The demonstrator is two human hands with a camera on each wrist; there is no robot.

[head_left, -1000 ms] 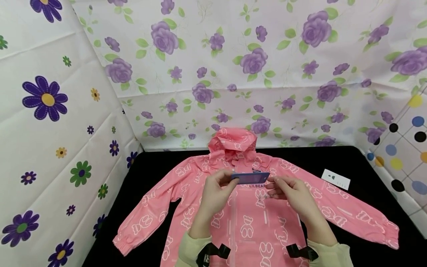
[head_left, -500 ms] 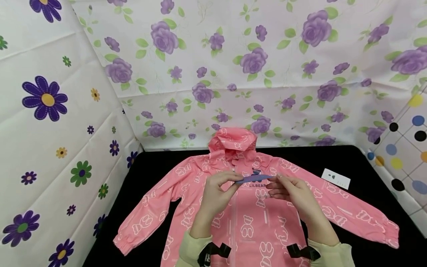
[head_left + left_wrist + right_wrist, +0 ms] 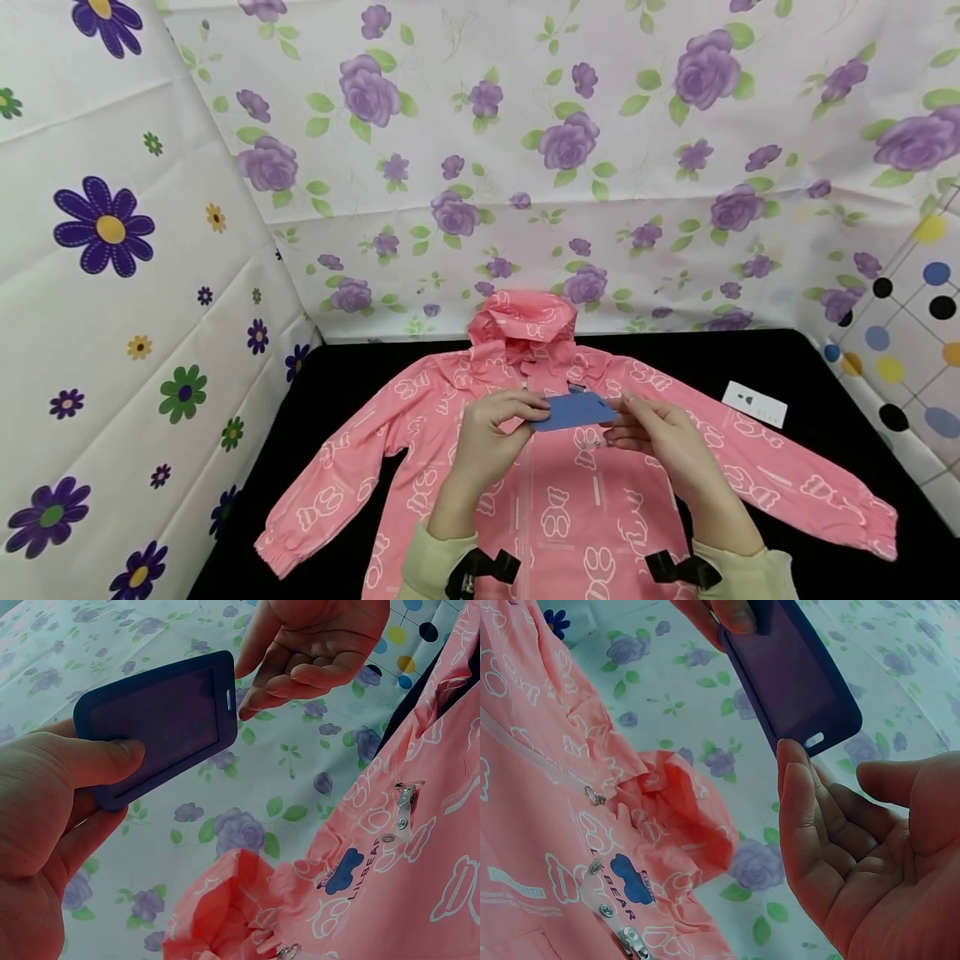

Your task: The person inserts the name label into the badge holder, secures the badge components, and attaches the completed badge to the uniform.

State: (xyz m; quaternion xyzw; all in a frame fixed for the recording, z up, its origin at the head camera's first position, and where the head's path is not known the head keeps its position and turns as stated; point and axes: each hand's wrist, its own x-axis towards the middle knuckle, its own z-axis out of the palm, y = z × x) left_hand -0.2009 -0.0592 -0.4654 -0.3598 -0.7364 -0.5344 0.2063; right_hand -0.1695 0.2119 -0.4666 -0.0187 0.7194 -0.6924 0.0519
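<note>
My left hand (image 3: 491,433) pinches a blue badge holder (image 3: 576,412) by one short end, thumb on its framed window side in the left wrist view. A plain blue face of the badge holder (image 3: 161,724) is what the head view shows. At the other short end, by the small slot, are the fingertips of my right hand (image 3: 855,862), which is loosely bent with thumb apart. Below lies a pink hooded jacket (image 3: 555,500) with white bear outlines and "LILBEAR" lettering. A badge clip (image 3: 405,810) with a clear strap and metal snaps rests on its chest.
A white card (image 3: 755,403) lies beyond the jacket's right sleeve on the black tabletop (image 3: 675,350). Floral sheeting (image 3: 480,167) walls the back, with a daisy-patterned sheet (image 3: 150,292) at left and a dotted one (image 3: 900,358) at right.
The badge holder has tipped over in my left hand: its framed side faced the head camera, then its thin edge, now its plain face. The right hand stays almost in place.
</note>
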